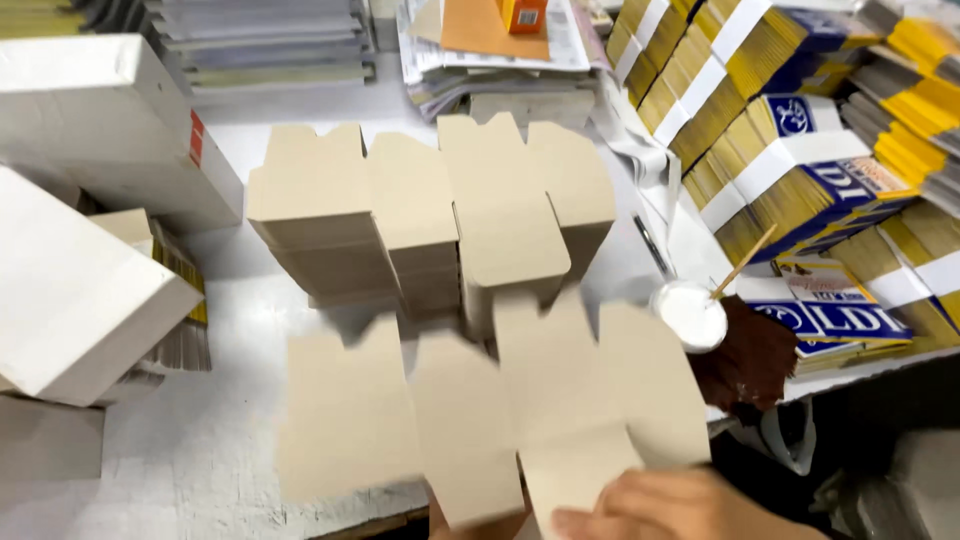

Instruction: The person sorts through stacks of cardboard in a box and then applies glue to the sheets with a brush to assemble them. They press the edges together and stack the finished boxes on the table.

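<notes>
Held at the bottom centre of the frame: a flat cardboard cutout, blurred, gripped along its lower edge by the right hand with fingers curled closed over the flap, and pinched from beneath by what looked like the left hand, mostly hidden under the sheet, so cannot tell how far open. Stood just behind the cutout, in the middle of the frame, on the white table: a stack of matching cutouts. Sat right of centre, near the cutout's right edge: a small cup of white glue with a stick in it, beside bundles of yellow and blue printed boxes; white boxes at the left edge.
</notes>
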